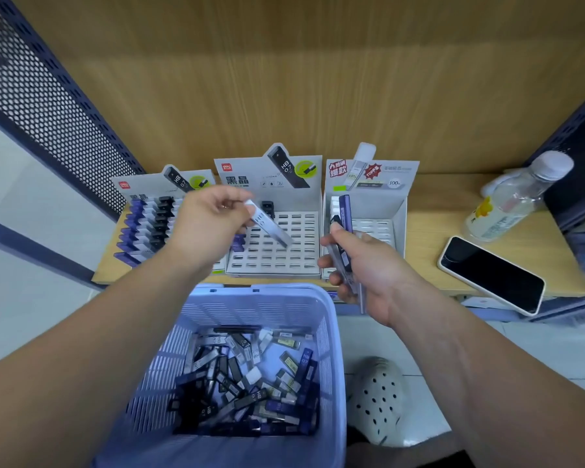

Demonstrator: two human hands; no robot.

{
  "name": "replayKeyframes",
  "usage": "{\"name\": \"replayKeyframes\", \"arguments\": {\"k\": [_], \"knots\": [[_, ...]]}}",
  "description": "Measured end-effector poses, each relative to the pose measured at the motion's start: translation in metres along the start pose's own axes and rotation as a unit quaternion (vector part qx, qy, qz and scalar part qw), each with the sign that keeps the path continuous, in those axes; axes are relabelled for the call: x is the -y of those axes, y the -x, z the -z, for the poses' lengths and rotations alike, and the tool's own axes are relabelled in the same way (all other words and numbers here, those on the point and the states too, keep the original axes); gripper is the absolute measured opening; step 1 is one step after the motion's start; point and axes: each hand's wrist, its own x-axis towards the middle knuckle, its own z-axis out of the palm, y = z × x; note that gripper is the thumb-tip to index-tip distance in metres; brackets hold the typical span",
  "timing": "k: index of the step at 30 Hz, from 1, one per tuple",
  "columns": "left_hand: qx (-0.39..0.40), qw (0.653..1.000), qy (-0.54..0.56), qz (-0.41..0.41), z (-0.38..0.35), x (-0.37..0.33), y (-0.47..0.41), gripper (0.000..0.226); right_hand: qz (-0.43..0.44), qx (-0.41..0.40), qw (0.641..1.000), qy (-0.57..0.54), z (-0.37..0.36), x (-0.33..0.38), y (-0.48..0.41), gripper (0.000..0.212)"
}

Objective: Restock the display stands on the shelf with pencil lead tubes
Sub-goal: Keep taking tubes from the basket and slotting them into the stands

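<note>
While in the left hand [213, 217], white tube [272, 226] diagonal, tip down-right.

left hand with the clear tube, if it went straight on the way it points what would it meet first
Probably the middle white cardboard display stand: the translucent lead tube pinched in the left hand slants down-right at its empty slots, though the height above them is unclear.

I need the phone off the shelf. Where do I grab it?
Pinch the phone across its two long edges, near the end that seems to overhang the shelf front, coming from the front. It lies flat, screen up, so fingers probably get under it only there.
</note>
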Motion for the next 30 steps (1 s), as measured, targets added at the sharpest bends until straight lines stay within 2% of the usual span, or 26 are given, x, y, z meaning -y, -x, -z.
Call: {"name": "replayKeyframes", "arguments": {"k": [3,6,8,13,19,25,30], "knots": [[-0.035,0.984,-0.166,-0.054,0.015,0.01,-0.02,0.01,0.004,0.011,1.0,0.009,-0.004,0.0,0.001,0.032],[0.002,0.939,-0.316,-0.137,0.024,0.023,-0.034,0.013,0.005,0.011,1.0,0.018,-0.006,-0.002,0.0,0.032],[0.022,0.918,-0.355,-0.177,0.026,0.031,-0.04,0.015,0.005,0.008,1.0,0.02,-0.008,-0.003,-0.001,0.032],[0.033,0.91,-0.355,-0.212,0.034,0.041,-0.036,0.014,0.007,0.003,1.0,0.03,-0.016,-0.003,-0.001,0.031],[0.007,0.924,-0.328,-0.196,0.091,0.021,-0.036,0.013,0.009,0.021,0.998,0.05,-0.045,0.002,-0.004,0.032],[0.066,0.903,-0.379,-0.189,0.162,0.019,-0.035,0.018,0.014,0.047,0.995,0.09,-0.079,0.001,-0.007,0.034],[0.085,0.897,-0.388,-0.196,0.182,0.039,-0.036,0.027,0.004,0.051,0.993,0.106,-0.103,0.0,-0.012,0.032]]}}
